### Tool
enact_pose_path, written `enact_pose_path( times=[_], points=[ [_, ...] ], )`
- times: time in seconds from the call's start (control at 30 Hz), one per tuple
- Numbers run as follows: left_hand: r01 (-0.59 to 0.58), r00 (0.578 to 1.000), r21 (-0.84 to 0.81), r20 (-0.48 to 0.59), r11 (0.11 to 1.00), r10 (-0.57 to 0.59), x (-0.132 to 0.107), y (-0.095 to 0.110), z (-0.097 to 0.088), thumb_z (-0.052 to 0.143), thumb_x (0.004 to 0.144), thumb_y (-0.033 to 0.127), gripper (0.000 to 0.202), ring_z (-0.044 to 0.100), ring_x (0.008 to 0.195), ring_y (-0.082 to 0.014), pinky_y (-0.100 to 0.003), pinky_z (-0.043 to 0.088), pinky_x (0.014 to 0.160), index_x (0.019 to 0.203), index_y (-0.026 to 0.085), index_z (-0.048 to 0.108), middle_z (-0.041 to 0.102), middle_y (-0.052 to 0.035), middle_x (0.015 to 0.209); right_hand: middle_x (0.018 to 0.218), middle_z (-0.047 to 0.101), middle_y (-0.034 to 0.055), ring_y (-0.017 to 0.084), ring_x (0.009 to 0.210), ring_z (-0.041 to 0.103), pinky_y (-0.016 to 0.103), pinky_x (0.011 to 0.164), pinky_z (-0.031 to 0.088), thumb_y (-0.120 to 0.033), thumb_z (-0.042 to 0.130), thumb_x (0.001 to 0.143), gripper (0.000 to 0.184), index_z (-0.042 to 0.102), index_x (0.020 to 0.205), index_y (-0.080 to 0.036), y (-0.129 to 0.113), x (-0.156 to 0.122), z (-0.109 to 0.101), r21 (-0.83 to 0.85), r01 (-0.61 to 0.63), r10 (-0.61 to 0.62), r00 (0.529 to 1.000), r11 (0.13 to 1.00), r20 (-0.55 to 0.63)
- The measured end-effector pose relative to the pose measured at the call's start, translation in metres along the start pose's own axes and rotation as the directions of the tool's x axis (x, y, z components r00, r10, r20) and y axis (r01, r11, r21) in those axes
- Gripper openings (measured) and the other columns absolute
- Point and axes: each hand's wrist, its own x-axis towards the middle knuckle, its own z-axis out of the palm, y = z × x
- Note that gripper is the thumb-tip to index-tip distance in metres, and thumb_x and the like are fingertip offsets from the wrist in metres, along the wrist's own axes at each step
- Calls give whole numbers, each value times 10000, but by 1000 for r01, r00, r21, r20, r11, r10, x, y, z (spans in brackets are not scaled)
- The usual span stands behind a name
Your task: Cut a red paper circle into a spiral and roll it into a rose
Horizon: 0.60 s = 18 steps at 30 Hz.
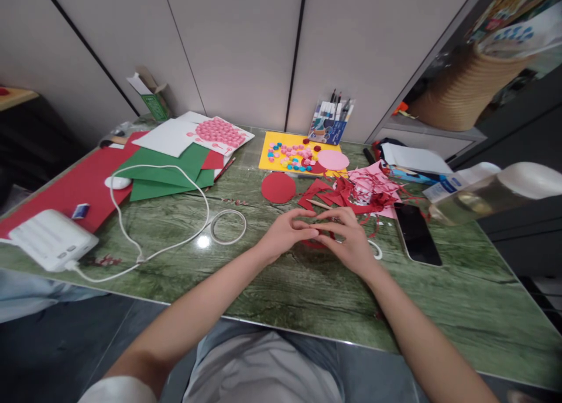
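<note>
My left hand [287, 234] and my right hand [351, 239] meet over the table, their fingers curled and fingertips close together. Between and beneath them shows a piece of red paper [317, 244], mostly hidden by the fingers. A white curved loop [376, 250] pokes out beside my right hand; the rest of it is covered. Just beyond the fingers lie a pencil-like stick [319, 204] and red paper scraps [314, 192]. To the left of these rests a red paper circle [278, 188].
A yellow sheet [266, 151] bears small coloured pom-poms and a pink oval [333, 160]. Red shreds lie on pink paper [386, 183]. At right are a phone [417, 233] and a clear bottle [469, 204]; at left, a white ring [228, 226], cable [175, 243], power bank [52, 239] and green sheets [171, 177].
</note>
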Motion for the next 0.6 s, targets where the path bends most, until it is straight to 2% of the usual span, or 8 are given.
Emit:
enact_pose_path(
  times=[0.1, 0.2, 0.6],
  points=[
    [-29, 1000, -6, -6, 1000, 29, -1, -2, 2, 727, 658, 217, 429, 611, 694, -119, -253, 430, 725, 1051, 148, 570, 673, -20, 736, 943, 622, 38, 241, 960, 518, 429, 826, 411, -237, 699, 734, 117, 699, 845, -274, 0, 0, 1, 0, -23, 23, 996, 1000, -84],
    [-32, 999, -21, 2, 999, 32, -2, -3, 4, 718, 669, 220, 405, 607, 707, -118, -250, 428, 725, 1040, 148, 573, 673, -25, 758, 905, 624, 32, 238, 929, 520, 423, 807, 414, -225, 712, 710, 53, 685, 743, -256, -2, 0, 3, 21, -47, 49, 992, 999, -114],
    [53, 999, -80, 6, 995, -53, -5, 2, 11, 748, 602, 160, 416, 604, 636, -108, -256, 440, 698, 981, 125, 578, 659, -11, 696, 887, 561, 32, 222, 897, 504, 397, 786, 394, -181, 720, 675, 165, 563, 633, -209, -4, 1, 5, 66, -88, 92, 994, 994, -57]
  ],
)
